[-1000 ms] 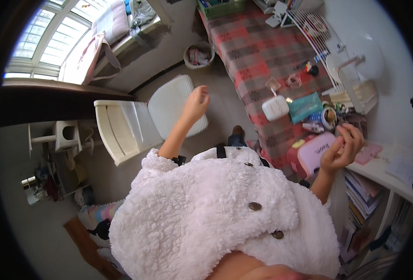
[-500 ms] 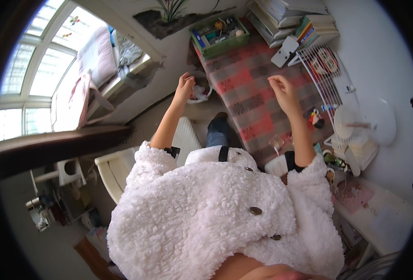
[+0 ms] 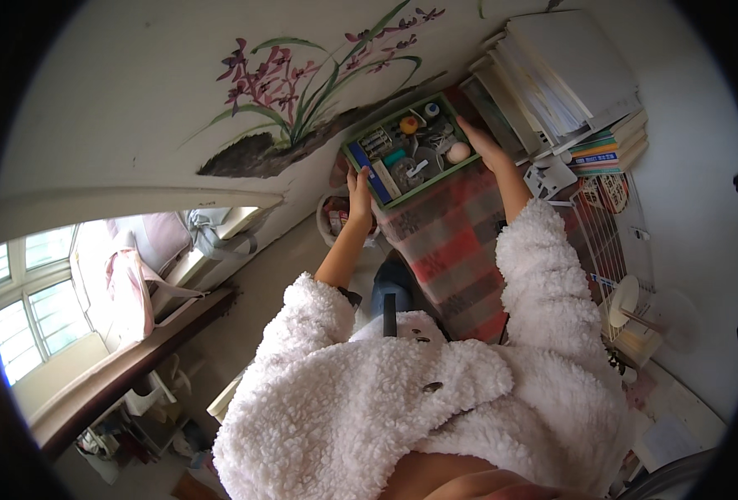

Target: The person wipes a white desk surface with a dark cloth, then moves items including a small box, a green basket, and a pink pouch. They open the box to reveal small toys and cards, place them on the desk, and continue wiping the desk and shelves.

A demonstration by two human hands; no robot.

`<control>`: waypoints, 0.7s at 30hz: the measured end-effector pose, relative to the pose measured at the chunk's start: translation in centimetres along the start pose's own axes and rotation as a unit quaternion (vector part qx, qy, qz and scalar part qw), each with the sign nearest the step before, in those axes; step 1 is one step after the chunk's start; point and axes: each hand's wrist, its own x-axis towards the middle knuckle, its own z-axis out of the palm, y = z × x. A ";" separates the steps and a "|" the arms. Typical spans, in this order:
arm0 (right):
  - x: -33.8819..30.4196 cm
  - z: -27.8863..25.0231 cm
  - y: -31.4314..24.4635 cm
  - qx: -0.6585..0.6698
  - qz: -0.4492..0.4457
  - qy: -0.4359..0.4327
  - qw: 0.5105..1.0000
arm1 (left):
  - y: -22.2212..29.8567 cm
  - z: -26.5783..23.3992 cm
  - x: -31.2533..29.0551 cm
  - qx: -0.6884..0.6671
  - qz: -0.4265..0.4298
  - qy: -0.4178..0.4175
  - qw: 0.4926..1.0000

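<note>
We hold a green tray (image 3: 367,167) full of small things, far out over the checked cloth (image 3: 452,242). Our left hand (image 3: 359,188) grips its left end; our right hand (image 3: 483,143) wraps its right edge. Stacked books (image 3: 552,75) sit just right. A painted flower wall (image 3: 302,75) is behind, windows (image 3: 19,317) far left.

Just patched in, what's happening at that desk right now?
A person in a fluffy white jacket has both hands on a green tray of small odds and ends at the far end of a table with a red plaid cloth. The left hand grips its near-left edge, and the right hand holds its right side. A stack of books sits just right of the tray, against the wall painted with flowers.
</note>
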 end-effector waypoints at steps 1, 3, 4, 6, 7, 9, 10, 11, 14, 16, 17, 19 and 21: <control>0.2 0.0 -0.3 -0.006 0.017 0.001 1.000 | 0.1 0.1 0.6 -0.017 0.009 0.003 1.000; 0.1 -0.1 -0.5 -0.007 0.057 -0.001 0.998 | -0.2 0.6 1.5 0.030 0.026 0.040 0.998; 0.0 -0.1 -0.4 -0.002 0.080 -0.004 0.997 | -0.5 0.8 1.7 0.055 0.007 0.060 0.997; -0.4 -0.2 0.2 0.022 0.102 -0.012 0.994 | -0.9 1.2 1.5 -0.012 0.014 0.052 0.998; -0.7 -0.2 0.8 0.041 0.104 -0.017 0.994 | -1.1 1.3 1.2 -0.034 0.015 0.038 0.999; -1.8 -0.1 2.1 0.064 0.099 0.010 0.993 | -0.7 1.1 0.1 -0.078 -0.003 -0.005 0.997; -2.7 0.0 2.8 0.067 0.092 0.042 0.993 | -0.1 1.1 -0.5 -0.083 -0.020 -0.013 0.996; -3.7 0.0 3.4 0.117 0.087 0.024 0.989 | 0.4 1.0 -1.4 -0.084 -0.039 -0.026 0.995; -8.7 -0.3 5.2 0.184 0.091 0.030 0.978 | 2.3 0.9 -5.1 -0.063 -0.073 -0.049 0.994; -13.3 -1.3 6.3 0.319 0.015 -0.067 0.945 | 3.8 1.2 -7.3 -0.040 -0.075 -0.072 0.994; -15.9 -1.2 7.1 0.331 0.005 -0.034 0.943 | 4.4 1.5 -8.7 -0.041 -0.045 -0.069 0.996; -21.4 -1.3 9.1 0.376 -0.027 -0.014 0.926 | 5.8 2.1 -11.6 -0.036 -0.011 -0.154 0.987; -27.6 -1.4 11.7 0.388 -0.029 0.040 0.920 | 6.8 3.3 -14.5 -0.005 -0.013 -0.220 0.975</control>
